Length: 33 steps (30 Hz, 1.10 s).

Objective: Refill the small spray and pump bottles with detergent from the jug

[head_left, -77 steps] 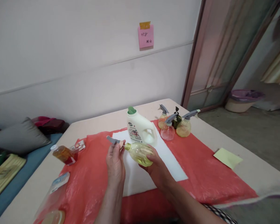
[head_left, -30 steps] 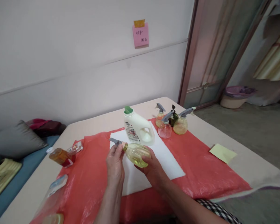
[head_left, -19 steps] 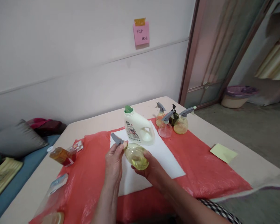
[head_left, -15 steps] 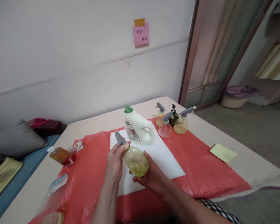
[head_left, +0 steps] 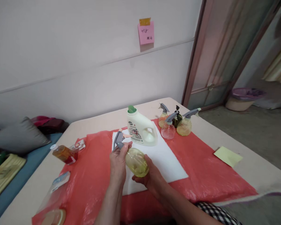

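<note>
Left fingers (head_left: pixel 124 149): on the left hand (head_left: pixel 117 164), wrapped about the neck of the yellow bottle (head_left: pixel 136 161), at the base of its grey spray head (head_left: pixel 118 139); they hide the joint.
Right hand (head_left: pixel 154 175): fingers cupping the bottle's lower end.
Yellow bottle: held aloft over the white sheet (head_left: pixel 168 165), tilted, neck up and to the left.
Just changed: bottle nearly level moments ago, spray head then pointing left; now the bottle slopes more steeply, head raised, pinkish trigger facing right.
Reading: the altered angle suggests a twist at the neck; whether the head sits fully home cannot be told.
Jug (head_left: pixel 142 129): pale, handled, upright on the white sheet beyond the hands.
Spray bottle (head_left: pixel 168 131): pinkish, grouped with others at far right.
Amber bottle (head_left: pixel 63 153): lying tilted, left.
Underneath: red plastic (head_left: pixel 208 175), spread on the counter (head_left: pixel 253 175).
Wall note (head_left: pixel 146 33): pink, taped up, handwritten.
</note>
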Tool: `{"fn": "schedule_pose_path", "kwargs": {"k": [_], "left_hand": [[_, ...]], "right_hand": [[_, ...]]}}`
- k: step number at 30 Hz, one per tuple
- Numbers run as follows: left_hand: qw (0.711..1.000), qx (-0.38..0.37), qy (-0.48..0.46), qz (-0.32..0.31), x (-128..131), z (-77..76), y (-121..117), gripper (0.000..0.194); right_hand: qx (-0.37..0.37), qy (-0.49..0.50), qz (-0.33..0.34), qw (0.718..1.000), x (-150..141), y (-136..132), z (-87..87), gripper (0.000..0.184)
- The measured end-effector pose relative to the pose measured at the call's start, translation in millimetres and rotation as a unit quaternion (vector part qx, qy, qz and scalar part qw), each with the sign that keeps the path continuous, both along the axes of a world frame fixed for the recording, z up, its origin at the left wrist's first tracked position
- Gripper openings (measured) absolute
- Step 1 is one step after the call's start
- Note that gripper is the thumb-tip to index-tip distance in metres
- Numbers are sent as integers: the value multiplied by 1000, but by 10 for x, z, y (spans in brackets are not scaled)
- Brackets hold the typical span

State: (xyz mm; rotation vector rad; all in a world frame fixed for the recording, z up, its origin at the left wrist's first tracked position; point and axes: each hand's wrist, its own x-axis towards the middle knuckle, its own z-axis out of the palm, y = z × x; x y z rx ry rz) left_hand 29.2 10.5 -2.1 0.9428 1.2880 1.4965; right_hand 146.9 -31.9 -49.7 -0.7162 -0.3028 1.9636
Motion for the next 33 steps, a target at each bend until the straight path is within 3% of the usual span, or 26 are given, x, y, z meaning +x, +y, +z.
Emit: {"fn": "schedule_pose_path", "kwargs": {"k": [2,5,7,11,13,16,18,20,25,29,33], "left_hand": [[998,29,-25,-40,-15,-2,-3,32],[989,45,-58,-130,-28,22,-46,26],[985,30,-50,-161,-29,49,-85,24],[993,37,-31,-108,-12,108,-124,26],[998,40,-39,-41,-3,132,-111,25],[996,24,-70,41,-1,154,-74,27],[994,13,-99,43,-6,158,-56,28],[993,6,-117,14,-11,158,-54,29],[991,15,-128,-43,-7,146,-92,27],[993,16,-94,-63,-10,91,-95,27],[995,6,-63,-76,-35,15,-56,30]], "right_hand": [[-29,13,84,996,20,-11,-17,63],[-71,75,247,964,56,-24,-48,83],[-64,106,285,951,78,-31,-60,88],[-29,119,258,958,100,-22,-39,89],[11,81,205,975,89,-5,-29,86],[136,-44,92,985,51,19,-47,82],[201,-124,33,971,31,24,-68,88],[220,-162,17,962,25,15,-79,81],[161,-69,33,984,26,-46,-53,56],[41,64,141,987,16,-64,-72,68],[-1,140,218,966,10,-51,-144,82]]}}
